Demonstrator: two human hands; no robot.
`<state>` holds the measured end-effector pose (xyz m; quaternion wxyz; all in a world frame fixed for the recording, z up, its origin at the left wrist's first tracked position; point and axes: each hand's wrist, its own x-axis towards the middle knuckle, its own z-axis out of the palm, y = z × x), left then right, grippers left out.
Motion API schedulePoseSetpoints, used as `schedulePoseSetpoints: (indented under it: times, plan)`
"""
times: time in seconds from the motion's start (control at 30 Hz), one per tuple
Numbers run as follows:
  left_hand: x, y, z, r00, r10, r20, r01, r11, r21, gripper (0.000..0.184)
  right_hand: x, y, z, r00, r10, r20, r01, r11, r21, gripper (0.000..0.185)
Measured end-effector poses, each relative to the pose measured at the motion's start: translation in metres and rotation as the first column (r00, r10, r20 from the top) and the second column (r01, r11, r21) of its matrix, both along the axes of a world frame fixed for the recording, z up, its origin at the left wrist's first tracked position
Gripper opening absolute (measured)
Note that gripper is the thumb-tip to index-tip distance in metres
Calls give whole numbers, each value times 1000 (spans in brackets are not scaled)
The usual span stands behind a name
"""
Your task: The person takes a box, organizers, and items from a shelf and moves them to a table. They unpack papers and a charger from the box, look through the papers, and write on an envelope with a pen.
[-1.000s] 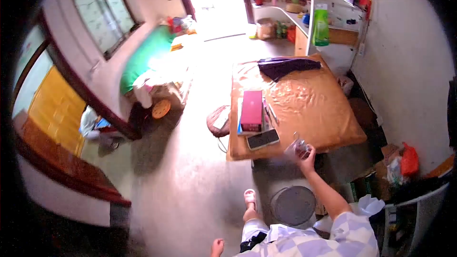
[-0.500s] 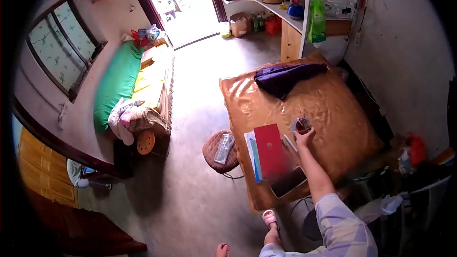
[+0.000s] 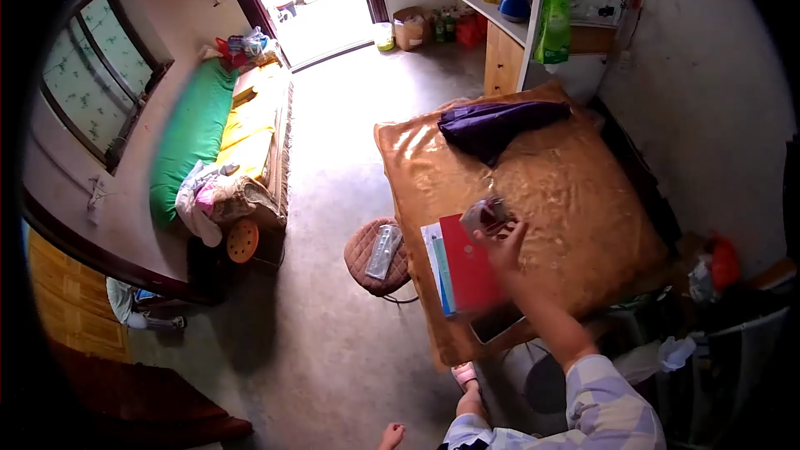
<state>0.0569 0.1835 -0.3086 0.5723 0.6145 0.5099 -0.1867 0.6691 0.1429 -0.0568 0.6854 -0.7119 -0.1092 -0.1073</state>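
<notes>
Over the orange-brown covered table [image 3: 583, 200], my right hand [image 3: 507, 243] holds a small clear item [image 3: 485, 215] with dark reddish contents; a hook shows at its top, and its details are blurred. Just below and left of this hand lies a red book or box [image 3: 468, 262] on some papers. A dark phone [image 3: 497, 322] lies near the table's front edge, partly behind my forearm. Dark purple cloth [image 3: 500, 127] lies folded at the table's far side. My left hand [image 3: 392, 434] hangs low at the bottom edge, its fingers curled; nothing can be made out in it.
A round padded stool [image 3: 354, 260] with a clear packet [image 3: 383, 252] stands left of the table. A dark round stool [image 3: 546, 385] is near my legs. Farther left are a green-backed couch [image 3: 187, 137] and an orange round stool [image 3: 242, 240]. A green bag [image 3: 553, 29] hangs behind the table.
My right hand with the item has moved across the table, most recently left towards the red book. The view has shifted, bringing the padded stool fully into sight. My left hand stays low.
</notes>
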Motion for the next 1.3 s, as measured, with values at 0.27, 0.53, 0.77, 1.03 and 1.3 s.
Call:
schedulePoseSetpoints:
  times: [0.27, 0.53, 0.77, 1.03, 1.3]
  plan:
    - [57, 6, 47, 966, 184, 184, -181, 983, -36, 27, -37, 49, 10, 970, -238, 56, 235, 844, -482, 85]
    - [10, -7, 41, 997, 5, -80, -1, 999, 44, 24, -55, -9, -33, 971, -222, -85, 212, 970, -115, 92]
    - [46, 17, 87, 800, -521, -298, 459, 851, -256, 22, -161, -344, -176, 872, -391, -294, 336, 916, -220, 14]
    - [199, -15, 57, 858, -512, 30, 511, 858, 45, 35, -448, -678, -144, 171, -863, -475, 134, 498, -857, 40]
    - [254, -300, 126, 355, -935, -27, 915, 341, 218, 38, -687, -767, -132, -36, -954, -297, 290, 274, -917, 39]
